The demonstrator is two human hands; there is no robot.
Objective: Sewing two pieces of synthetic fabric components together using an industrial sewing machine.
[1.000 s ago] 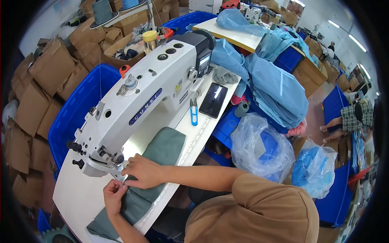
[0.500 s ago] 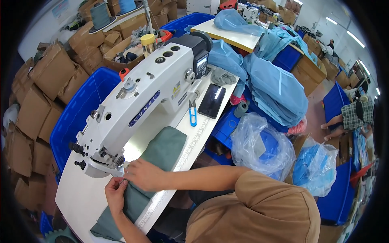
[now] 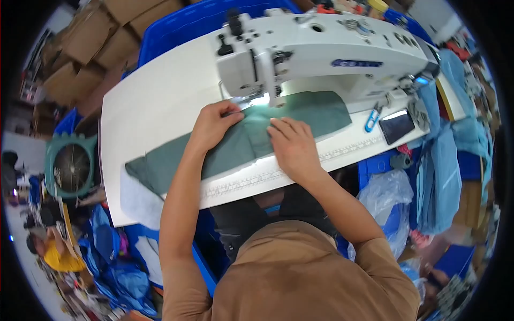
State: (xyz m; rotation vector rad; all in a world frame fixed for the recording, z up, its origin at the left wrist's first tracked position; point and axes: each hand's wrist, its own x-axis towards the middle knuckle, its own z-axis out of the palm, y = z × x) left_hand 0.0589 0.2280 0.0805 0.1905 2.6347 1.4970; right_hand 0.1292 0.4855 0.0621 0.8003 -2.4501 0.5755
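Note:
A long dark green piece of cloth [image 3: 225, 152] lies across the white sewing table, its upper edge running by the needle area of a white sewing machine [image 3: 310, 48]. My left hand [image 3: 211, 125] is closed, thumb and forefinger pinching the cloth's edge just left of the lit presser foot. On the cloth to the right of the foot rests my right hand [image 3: 294, 147], fingers stretched out and laid on the fabric. The machine's head stands directly beyond both hands. The needle tip itself is too small to make out.
Blue-handled thread snips [image 3: 372, 119] and a dark phone [image 3: 397, 127] lie at the table's right. A printed ruler strip [image 3: 241, 183] follows the near edge. White material [image 3: 140, 200] hangs under the cloth's left end. Left of the table stands a green round fan [image 3: 70, 167].
The view has turned, bringing the table level in front of me. My right hand has moved away from my left and now lies on the cloth; the left still pinches it.

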